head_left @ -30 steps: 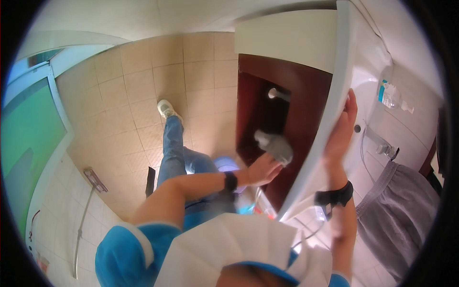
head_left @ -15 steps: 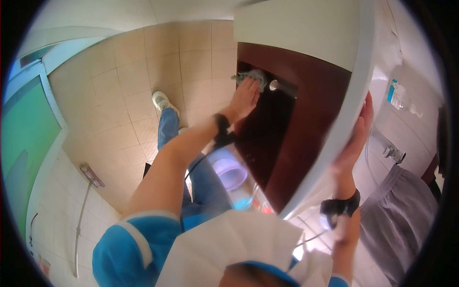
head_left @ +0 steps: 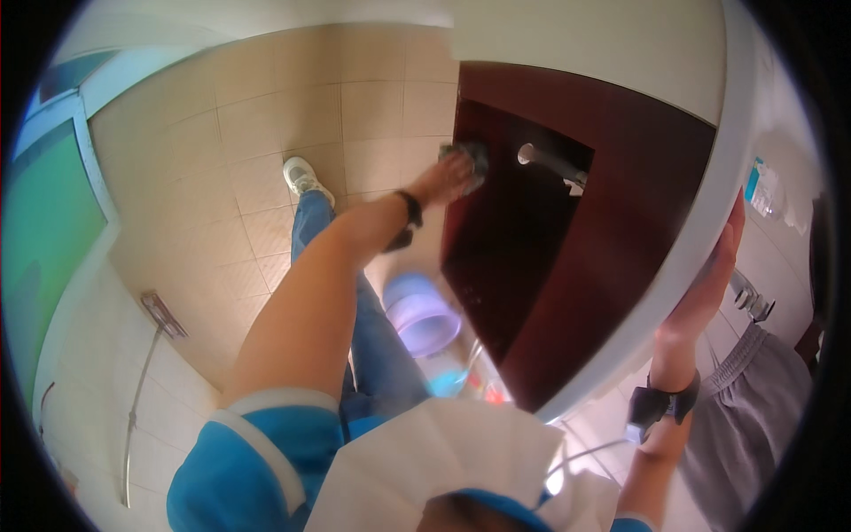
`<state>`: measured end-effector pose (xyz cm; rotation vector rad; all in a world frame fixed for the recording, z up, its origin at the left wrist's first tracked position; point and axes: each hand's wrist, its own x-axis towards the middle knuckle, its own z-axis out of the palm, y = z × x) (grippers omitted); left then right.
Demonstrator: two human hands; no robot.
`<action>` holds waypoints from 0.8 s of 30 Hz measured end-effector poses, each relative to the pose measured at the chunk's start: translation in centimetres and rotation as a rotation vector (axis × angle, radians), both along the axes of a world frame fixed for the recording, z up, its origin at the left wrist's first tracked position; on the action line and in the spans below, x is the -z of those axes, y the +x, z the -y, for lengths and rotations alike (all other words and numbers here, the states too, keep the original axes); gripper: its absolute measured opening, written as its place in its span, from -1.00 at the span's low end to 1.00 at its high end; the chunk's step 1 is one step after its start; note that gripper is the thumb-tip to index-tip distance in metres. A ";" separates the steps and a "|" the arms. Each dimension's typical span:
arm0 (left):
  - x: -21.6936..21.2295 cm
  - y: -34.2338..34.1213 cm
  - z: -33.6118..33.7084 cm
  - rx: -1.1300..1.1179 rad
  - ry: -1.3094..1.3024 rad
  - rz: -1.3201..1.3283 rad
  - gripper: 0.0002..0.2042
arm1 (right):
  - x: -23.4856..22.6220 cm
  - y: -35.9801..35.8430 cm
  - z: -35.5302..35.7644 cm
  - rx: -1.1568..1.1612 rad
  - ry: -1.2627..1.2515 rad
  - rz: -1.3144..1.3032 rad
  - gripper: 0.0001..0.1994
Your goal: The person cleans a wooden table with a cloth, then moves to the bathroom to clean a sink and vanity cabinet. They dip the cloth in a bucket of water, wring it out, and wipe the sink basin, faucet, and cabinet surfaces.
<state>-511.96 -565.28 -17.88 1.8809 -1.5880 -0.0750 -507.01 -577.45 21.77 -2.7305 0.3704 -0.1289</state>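
Note:
My left hand (head_left: 446,181), slightly blurred, is closed on a crumpled grey-green cloth (head_left: 476,161). The cloth is at the left side of a dark red wooden cabinet (head_left: 634,177), by its dark opening. Inside the opening, a pale pipe (head_left: 554,163) and a small round light spot are visible. My right hand (head_left: 705,288) lies along the outer side of the cabinet's thick white edge (head_left: 660,324), fingers stretched out and holding nothing. Black straps circle both wrists.
Below the cabinet stands a purple bucket (head_left: 424,324) on the floor. Grey fabric (head_left: 753,417) hangs at the right under a metal tap (head_left: 753,301). A long-handled tool (head_left: 142,403) leans at the lower left, near a green-paned door (head_left: 58,248).
The cloth and my left hand have drawn slightly down and away from the opening's upper left corner. The cabinet and my right hand appear further right in view.

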 end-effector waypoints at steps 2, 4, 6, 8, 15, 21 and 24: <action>0.9 -4.7 -2.6 0.096 -0.013 -0.084 -0.69 | -0.1 -0.2 0.2 -0.036 -0.007 0.014 -0.64; 0.8 -9.3 -4.4 0.328 0.239 -0.147 -0.68 | -0.3 0.3 -0.1 -0.080 -0.044 -0.014 -0.65; -1.6 -12.4 -5.4 0.545 0.437 -0.018 -0.68 | -0.4 -0.5 0.6 -0.074 -0.093 -0.046 -0.66; 0.1 -15.7 -6.2 0.516 0.421 -0.024 -0.69 | -0.7 0.4 0.2 -0.121 -0.181 -0.049 -0.67; 2.8 -11.0 -2.7 0.171 0.281 0.056 -0.73 | -0.1 0.2 0.2 0.055 -0.076 -0.021 -0.67; -2.2 1.7 4.2 -0.192 0.382 0.024 -0.67 | -0.1 -1.0 0.6 0.151 -0.071 0.000 -0.66; -1.3 3.9 5.6 -0.349 0.250 0.005 -0.67 | -0.8 -1.0 1.4 0.076 -0.222 -0.054 -0.66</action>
